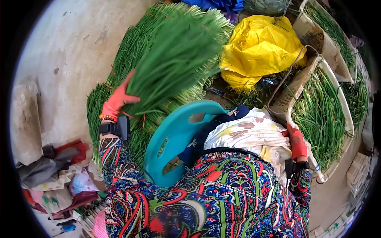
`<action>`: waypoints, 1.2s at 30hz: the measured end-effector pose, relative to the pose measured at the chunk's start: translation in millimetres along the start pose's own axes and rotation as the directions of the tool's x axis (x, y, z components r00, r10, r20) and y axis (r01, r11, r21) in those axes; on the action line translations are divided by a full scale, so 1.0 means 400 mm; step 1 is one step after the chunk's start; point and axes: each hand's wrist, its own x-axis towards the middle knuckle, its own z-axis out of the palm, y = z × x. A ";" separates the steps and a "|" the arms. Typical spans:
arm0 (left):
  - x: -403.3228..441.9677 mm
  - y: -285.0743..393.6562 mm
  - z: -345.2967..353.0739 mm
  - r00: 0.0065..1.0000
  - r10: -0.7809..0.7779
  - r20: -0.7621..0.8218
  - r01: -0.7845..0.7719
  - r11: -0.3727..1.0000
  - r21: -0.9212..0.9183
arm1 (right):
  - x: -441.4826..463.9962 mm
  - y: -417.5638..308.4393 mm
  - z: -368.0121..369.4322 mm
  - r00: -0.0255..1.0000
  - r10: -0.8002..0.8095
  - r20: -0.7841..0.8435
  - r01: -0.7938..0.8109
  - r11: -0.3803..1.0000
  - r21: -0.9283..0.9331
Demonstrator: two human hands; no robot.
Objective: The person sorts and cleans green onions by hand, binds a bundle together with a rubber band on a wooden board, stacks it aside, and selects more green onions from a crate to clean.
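Now, clock: read from the centre of the view, twelve at the top.
Left hand (119, 98): gloved, between nine and ten o'clock, at the near end of the green bunch. Thumb and fingers stand apart there; some fingertips are lost behind leaves, so how firmly they pinch cannot be told.
Green bunch (176, 59): between eleven and twelve o'clock, blurred, fanned out over the pile (133, 51) of tied greens. No tie shows clearly on it; if it is loose, a one-ended hold could let stalks slide out or bend the long leaves.
Orange-red ties (143, 121): at nine o'clock, just below the left hand; a glove finger could snag one and loosen a bundle.
Right hand (297, 142): gloved, between three and four o'clock, beside the crate (287, 97) rim and the stained cloth (242, 133). Its fingers look bent; what they grip, if anything, cannot be told. Weight leaned on that rim could tip the crate and spill its loose greens (321, 115).
Teal stool (178, 133): from the centre toward seven o'clock, close against the pile; pushed, it could crush leaves.
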 end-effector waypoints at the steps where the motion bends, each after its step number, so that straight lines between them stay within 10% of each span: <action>1: -0.010 -0.041 0.006 0.998 -0.055 -0.009 0.056 0.997 0.061 | -0.004 0.002 0.000 0.999 -0.040 -0.006 0.040 0.999 0.005; 7: 0.033 -0.539 0.067 0.889 -0.417 -0.189 0.455 0.846 0.279 | -0.014 0.029 -0.003 0.997 -0.049 -0.052 0.054 0.995 0.090; 9: -0.008 -0.742 0.188 0.931 -0.253 -0.264 0.366 0.662 0.654 | -0.023 0.031 -0.004 0.997 -0.033 -0.073 0.044 0.987 0.156; 10: -0.018 -0.524 0.261 0.756 -0.535 -0.377 0.642 0.492 0.588 | -0.028 0.028 -0.002 0.996 -0.036 -0.087 0.051 0.982 0.182; 16: 0.004 -0.582 0.243 0.784 -0.521 -0.336 0.609 0.543 0.579 | -0.047 0.042 0.001 0.963 -0.260 -0.064 0.267 0.916 0.298; 19: 0.009 -0.533 0.218 0.770 -0.576 -0.275 0.589 0.475 0.654 | -0.098 0.040 -0.020 0.877 -0.339 -0.341 0.416 0.891 0.184; 21: 0.049 -0.465 0.183 0.760 -0.616 -0.208 0.534 0.408 0.741 | -0.098 0.122 -0.102 0.796 -0.458 -0.396 0.542 0.830 0.129; 22: 0.114 -0.616 0.087 0.791 -0.612 -0.018 0.232 0.272 0.934 | -0.092 0.169 -0.140 0.755 -0.469 -0.458 0.569 0.816 0.102; 25: 0.237 -0.283 0.079 0.813 -0.578 -0.073 0.285 0.285 0.915 | -0.131 0.329 -0.252 0.655 -0.372 -0.658 0.592 0.794 0.140; 30: 0.470 0.196 0.283 0.977 -0.059 0.204 -0.116 0.657 0.745 | -0.333 0.491 -0.238 0.635 0.354 -0.686 0.355 0.655 0.667; 36: 0.423 0.606 0.732 0.699 0.373 0.610 -0.652 0.682 0.331 | -0.471 0.643 -0.136 0.646 0.546 -0.533 0.195 0.557 0.807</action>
